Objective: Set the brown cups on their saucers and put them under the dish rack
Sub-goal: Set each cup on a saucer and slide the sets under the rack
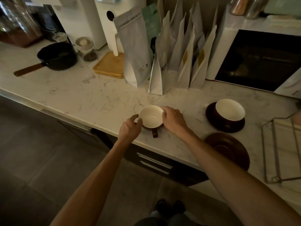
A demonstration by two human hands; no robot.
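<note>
A brown cup (150,117) with a cream inside stands on the marble counter near its front edge, handle pointing toward me. My left hand (130,127) grips its left rim and my right hand (173,120) grips its right rim. To the right, a second brown cup (229,111) sits on a brown saucer (211,116). An empty brown saucer (228,149) lies at the counter's front edge, partly behind my right forearm. The wire dish rack (276,144) stands at the far right.
Upright paper bags (171,62) line the back of the counter (97,98). A black saucepan (57,57), a glass jar (86,48) and a wooden tray (110,66) sit at the left. A white oven (260,61) stands at the right. Drawers are below the counter.
</note>
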